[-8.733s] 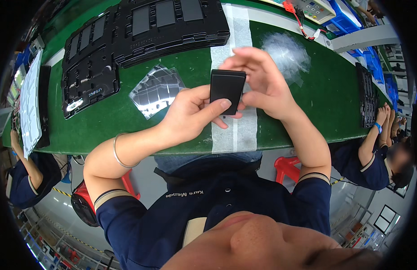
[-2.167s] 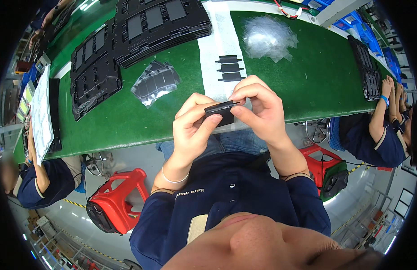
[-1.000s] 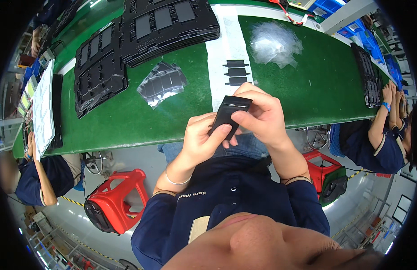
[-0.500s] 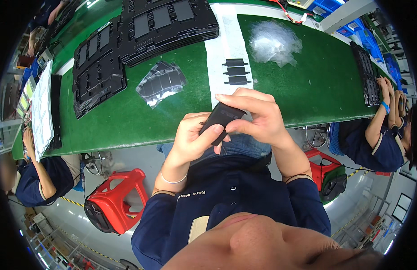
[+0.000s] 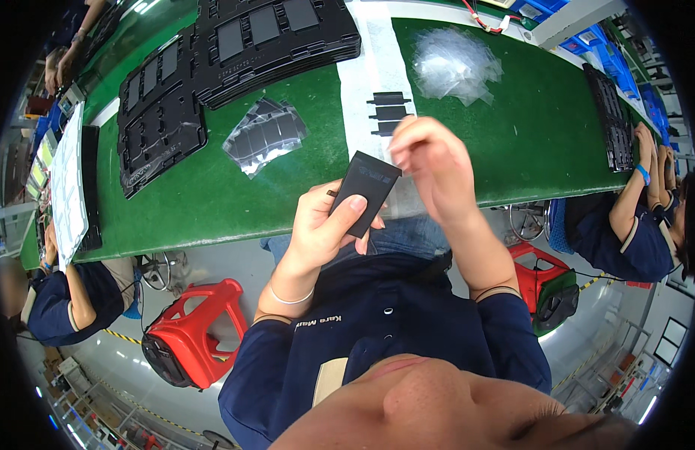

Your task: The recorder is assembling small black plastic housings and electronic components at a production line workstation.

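Observation:
A flat black phone battery [image 5: 366, 187], with a short tab on its left edge, is gripped in my left hand [image 5: 321, 225], the thumb pressed on its face. My right hand [image 5: 437, 169] is up beside the battery's far right corner, apart from it, its bent fingers smeared by motion. Whether it pinches anything does not show. Beyond my hands, several black strips with end tabs [image 5: 390, 112] lie in a row on a white paper strip [image 5: 355, 82], partly behind my right fingers. Left of the paper is a clear sheet with dark rectangular pieces [image 5: 265, 136].
Stacked black trays [image 5: 280, 56] with grey rectangles stand at the far left, another black tray [image 5: 163, 124] beside them. A heap of clear film pieces [image 5: 454, 66] sits right of the paper on the green table [image 5: 543, 142]. Co-workers sit at both sides; red stools [image 5: 201, 322] stand behind.
My right hand has come off the battery and moved up and right. My left hand keeps its hold, and more of the battery's face shows.

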The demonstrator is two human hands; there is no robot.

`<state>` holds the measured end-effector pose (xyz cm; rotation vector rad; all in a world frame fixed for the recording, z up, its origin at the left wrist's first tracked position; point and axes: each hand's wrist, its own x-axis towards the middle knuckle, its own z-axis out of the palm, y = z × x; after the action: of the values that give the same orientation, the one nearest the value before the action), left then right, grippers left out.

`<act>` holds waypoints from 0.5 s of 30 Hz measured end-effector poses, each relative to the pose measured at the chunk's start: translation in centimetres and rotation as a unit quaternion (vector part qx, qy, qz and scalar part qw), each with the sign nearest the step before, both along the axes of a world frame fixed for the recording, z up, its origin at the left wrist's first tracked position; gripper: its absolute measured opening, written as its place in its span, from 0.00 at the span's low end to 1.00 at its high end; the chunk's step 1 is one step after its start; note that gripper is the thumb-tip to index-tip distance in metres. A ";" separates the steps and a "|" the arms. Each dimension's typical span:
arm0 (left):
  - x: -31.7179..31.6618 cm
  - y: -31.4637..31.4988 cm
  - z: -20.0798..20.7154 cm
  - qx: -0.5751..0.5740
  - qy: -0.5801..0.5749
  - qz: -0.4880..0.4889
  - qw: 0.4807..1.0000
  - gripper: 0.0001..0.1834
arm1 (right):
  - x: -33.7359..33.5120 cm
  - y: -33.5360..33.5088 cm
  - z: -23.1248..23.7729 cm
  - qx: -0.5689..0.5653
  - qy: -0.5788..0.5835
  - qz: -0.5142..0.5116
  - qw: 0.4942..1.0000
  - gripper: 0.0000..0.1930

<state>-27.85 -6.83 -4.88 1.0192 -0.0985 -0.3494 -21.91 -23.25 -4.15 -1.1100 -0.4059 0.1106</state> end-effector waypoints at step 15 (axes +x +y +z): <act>0.0 -0.7 -0.2 0.129 -0.078 0.059 0.987 0.11 | 0.4 -0.1 0.9 -0.213 -0.156 -0.052 0.963 0.05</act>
<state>-27.82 -7.56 -5.08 1.3037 -0.1354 -0.1753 -21.46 -23.33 -3.29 -1.5801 -0.6236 -0.0766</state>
